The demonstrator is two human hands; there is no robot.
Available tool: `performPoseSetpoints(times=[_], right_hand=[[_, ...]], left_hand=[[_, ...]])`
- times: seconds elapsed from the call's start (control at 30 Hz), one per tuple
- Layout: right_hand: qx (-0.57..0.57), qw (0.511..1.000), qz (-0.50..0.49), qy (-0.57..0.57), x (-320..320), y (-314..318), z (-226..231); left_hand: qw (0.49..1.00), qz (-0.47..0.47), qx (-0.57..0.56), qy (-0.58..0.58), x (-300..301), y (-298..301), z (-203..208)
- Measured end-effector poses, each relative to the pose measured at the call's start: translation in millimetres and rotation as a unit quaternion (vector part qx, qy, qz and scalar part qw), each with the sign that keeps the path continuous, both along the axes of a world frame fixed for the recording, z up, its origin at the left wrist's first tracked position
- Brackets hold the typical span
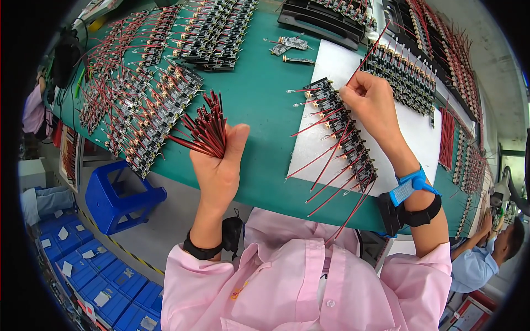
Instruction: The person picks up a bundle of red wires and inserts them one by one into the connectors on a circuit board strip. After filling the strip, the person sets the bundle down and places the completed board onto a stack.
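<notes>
My left hand (218, 174) is closed around a thick bundle of red and black wires (208, 128), held up over the table's front edge. My right hand (375, 102) pinches a thin wire (366, 55) that slants up and away from the fingers. Just beneath those fingers, a panel of joined black circuit boards (343, 135) lies on a white foam sheet (302, 157). Red wires stick out from the panel's left side, and several trail past the table's near edge. The pinched wire's lower end is hidden by my fingers.
Wired board panels (160, 113) cover the green table's left side, with another stack (400, 77) at right. Small loose boards (290, 44) lie at the back. A blue stool (118, 193) and blue bins (96, 270) stand at lower left. A person (480, 259) sits at far right.
</notes>
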State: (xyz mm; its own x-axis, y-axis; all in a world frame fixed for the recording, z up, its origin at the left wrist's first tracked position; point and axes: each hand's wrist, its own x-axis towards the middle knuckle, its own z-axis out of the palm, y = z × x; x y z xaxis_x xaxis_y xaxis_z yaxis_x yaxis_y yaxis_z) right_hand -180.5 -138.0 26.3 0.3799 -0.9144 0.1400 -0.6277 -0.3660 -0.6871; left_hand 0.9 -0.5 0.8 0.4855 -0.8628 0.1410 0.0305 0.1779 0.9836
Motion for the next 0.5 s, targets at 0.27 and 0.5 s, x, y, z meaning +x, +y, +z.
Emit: performPoseSetpoints(times=[0.27,0.5], right_hand=[[-0.013,1.0,0.001,0.006,0.9,1.1,0.7],[0.005,1.0,0.026,0.008,-0.7,0.3,5.2]], left_hand=[[1.0,0.0,-0.003,-0.004,1.0,-0.5,-1.4],[1.0,0.006,-0.001,-0.011,0.7,0.7,-0.2]])
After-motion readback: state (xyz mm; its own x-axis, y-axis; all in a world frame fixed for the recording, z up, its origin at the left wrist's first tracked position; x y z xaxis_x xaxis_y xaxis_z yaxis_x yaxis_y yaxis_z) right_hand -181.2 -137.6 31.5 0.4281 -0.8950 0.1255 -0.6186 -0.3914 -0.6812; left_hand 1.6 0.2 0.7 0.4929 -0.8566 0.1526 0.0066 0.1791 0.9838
